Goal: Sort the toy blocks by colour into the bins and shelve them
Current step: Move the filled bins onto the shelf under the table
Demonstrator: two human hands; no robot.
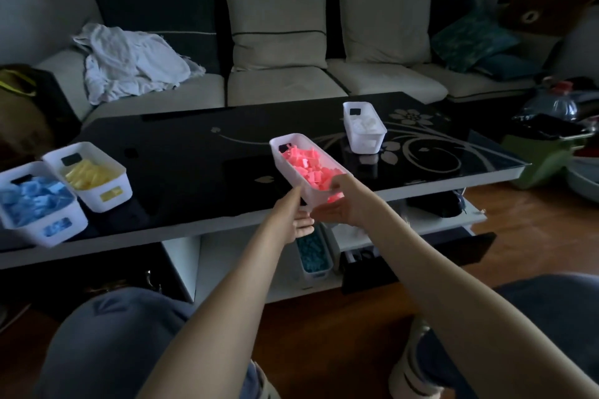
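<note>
You had the long white plastic bin (281,162) of pink toy blocks (309,165) out over the near edge of the glossy black glass desk (181,152). Your left hand (299,222) was cupped beneath its near end, and your right hand (340,204) had its fingers curled round that rim. The walls looked thin, smooth and stiff and the load loose and heaped; light but end-heavy, I'd judge, so best supported from underneath and kept level.

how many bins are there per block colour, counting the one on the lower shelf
pink bin: 1, gripped by left hand and right hand
yellow bin: 1
light blue bin: 1
white bin: 1
teal bin, on the lower shelf: 1
total: 5
</note>
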